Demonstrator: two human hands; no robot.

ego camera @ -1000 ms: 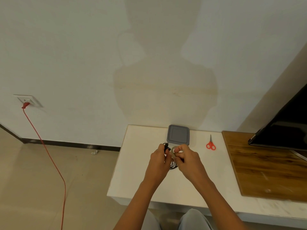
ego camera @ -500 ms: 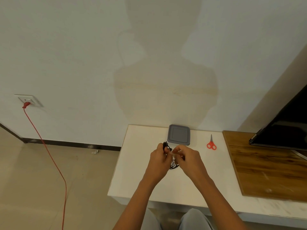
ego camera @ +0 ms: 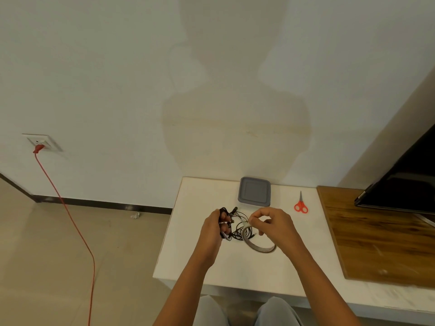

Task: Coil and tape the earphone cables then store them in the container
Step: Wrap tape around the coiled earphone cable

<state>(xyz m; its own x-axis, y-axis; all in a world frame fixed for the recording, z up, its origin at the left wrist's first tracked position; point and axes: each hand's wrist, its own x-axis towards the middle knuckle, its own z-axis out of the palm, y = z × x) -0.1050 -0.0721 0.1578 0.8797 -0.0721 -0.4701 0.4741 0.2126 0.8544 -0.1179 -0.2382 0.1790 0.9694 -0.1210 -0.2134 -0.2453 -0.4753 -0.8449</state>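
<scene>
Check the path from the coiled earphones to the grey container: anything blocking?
Yes: the grey container has its lid on. Otherwise the table between it and the earphone cables in the left hand looks bare.

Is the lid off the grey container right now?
No, the grey container sits closed on the table, its lid on.

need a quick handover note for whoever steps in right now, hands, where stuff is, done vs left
Left hand: closed on the bundle of thin black earphone cables, above the white table.
Right hand: pinching the free end of the translucent tape roll.
Grey square lidded container sits closed at the table's far edge; red-handled scissors lie to its right.
Done: cables gathered. Left: tape the bundle, open the container, store it.
</scene>
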